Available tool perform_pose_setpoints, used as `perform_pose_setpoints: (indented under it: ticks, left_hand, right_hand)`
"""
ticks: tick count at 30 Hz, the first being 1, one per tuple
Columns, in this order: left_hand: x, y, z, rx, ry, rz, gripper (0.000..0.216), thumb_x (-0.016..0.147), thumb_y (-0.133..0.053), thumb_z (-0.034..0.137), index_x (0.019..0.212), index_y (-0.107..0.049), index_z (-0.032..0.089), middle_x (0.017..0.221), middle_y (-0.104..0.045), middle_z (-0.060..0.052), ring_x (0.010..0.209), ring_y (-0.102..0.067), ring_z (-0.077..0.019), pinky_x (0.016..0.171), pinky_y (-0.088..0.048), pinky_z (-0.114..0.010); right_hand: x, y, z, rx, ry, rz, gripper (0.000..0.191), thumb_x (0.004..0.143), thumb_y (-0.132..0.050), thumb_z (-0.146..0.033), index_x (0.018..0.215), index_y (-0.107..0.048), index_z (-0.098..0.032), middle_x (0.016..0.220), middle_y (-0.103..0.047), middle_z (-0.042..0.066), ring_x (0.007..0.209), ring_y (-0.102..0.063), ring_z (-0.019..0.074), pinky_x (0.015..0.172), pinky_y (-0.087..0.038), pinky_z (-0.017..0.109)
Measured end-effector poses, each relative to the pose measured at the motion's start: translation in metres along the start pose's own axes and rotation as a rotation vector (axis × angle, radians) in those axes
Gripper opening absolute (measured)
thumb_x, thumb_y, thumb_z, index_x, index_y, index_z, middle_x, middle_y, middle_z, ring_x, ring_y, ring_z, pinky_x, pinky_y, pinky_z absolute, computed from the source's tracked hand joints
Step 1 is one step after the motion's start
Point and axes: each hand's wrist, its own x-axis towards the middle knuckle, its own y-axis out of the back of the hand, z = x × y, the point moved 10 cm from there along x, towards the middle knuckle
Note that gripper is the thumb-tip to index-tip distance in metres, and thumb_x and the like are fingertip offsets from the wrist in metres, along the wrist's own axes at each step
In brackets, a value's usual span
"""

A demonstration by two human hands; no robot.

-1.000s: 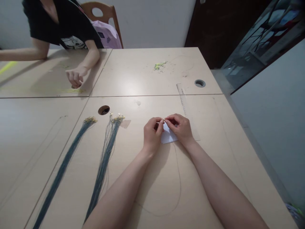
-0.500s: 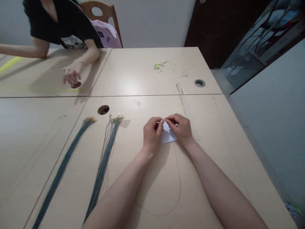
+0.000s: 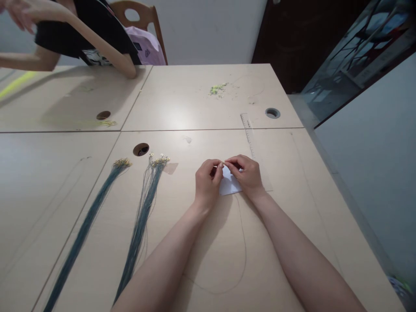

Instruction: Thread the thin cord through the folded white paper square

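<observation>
- The left hand (image 3: 209, 177) and right hand (image 3: 245, 173) were pinched closed, fingertips nearly meeting, on a tiny piece (image 3: 223, 164) too small to identify.
- That piece sat above the paper (image 3: 230, 185); a thin cord (image 3: 245, 255) looped over the tabletop (image 3: 195, 108) between the forearms.
- The piece could slip, since only fingertips gripped it.
- A forearm could snag the loop and tug the cord, if its end was in the pinch, which was hidden.
- The paper could slide if a wrist dragged it.
- The left arm could brush the nearer bundle (image 3: 141, 212) and tangle its loose strands; the farther bundle (image 3: 84, 229) lay safer.
- The tabletop was pale and seamed, with a ruler (image 3: 247, 132) beyond the right hand and green scraps (image 3: 218, 89) farther off.
- Across it sat a person (image 3: 97, 32) in black, near a chair (image 3: 143, 15) holding a purple bag (image 3: 147, 47).
- A dark door (image 3: 276, 43) stood behind.
</observation>
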Motion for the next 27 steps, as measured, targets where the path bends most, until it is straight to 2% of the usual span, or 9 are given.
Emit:
perform_pose_setpoints:
  ticks: [27]
  left_hand:
    - [-0.0001,0.0021,0.0097,0.063,-0.061,0.007,0.011,0.081,-0.049,0.023,0.078,-0.058,0.018,0.072,-0.057,-0.002,0.065,-0.050,-0.0111,0.058,-0.039,-0.023]
  right_hand:
    - [-0.0032,-0.0035,-0.0006,-0.019,-0.049,-0.010,0.009,0.078,-0.053,-0.021,0.076,-0.062,-0.020,0.070,-0.063,0.002,0.061,-0.056,0.0127,0.058,-0.046,0.026]
